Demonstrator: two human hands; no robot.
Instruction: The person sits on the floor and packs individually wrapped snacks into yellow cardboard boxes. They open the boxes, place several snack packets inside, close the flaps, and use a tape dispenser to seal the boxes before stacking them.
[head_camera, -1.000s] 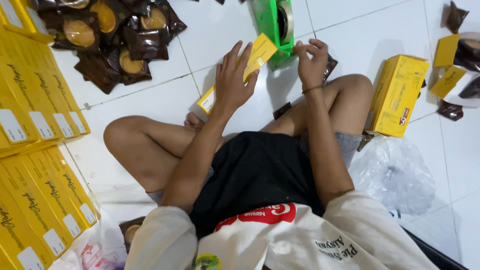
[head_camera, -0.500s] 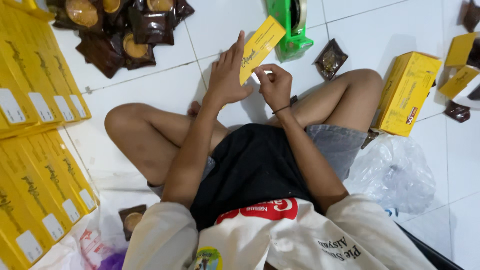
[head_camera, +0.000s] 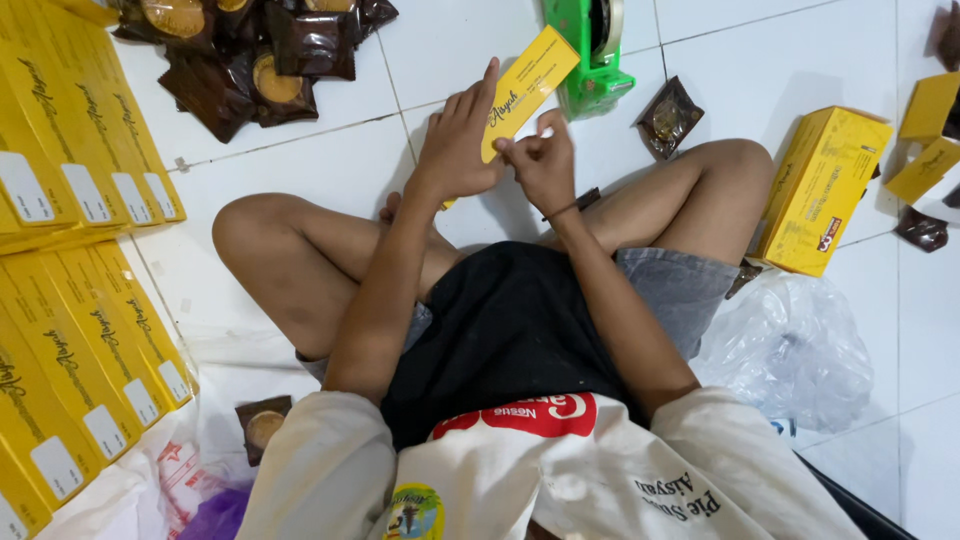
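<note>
- Your left hand (head_camera: 458, 140) lies flat along the long yellow carton (head_camera: 522, 92), fingers stretched up its face and the thumb side wrapped round its lower part, so the box is gripped and tilted up toward the right.
- Your right hand (head_camera: 540, 160) is bunched at the carton's lower edge, fingertips pinched together on it just beside your left hand; the two hands touch.
- The carton hangs above the white tiled floor (head_camera: 330, 170), over the gap between your knees, its upper end close to the green tape dispenser (head_camera: 592, 50) near the floor's far edge.
- A single brown-wrapped pie (head_camera: 668, 117) lies on the tiles just right of the dispenser, beside your right knee.
- A heap of brown-wrapped pies (head_camera: 262, 50) sits toward the far left corner of the view.
- Rows of closed yellow cartons (head_camera: 80, 140) with white labels run down the left edge, overlapping one another.
- An upright yellow box (head_camera: 822, 190) stands outside your right knee, with a crumpled clear plastic bag (head_camera: 790, 345) just in front of it.
- More yellow pieces (head_camera: 928, 135) and dark wrappers lie at the right edge.
- One more wrapped pie (head_camera: 263, 425) lies on a bag by your left hip.
</note>
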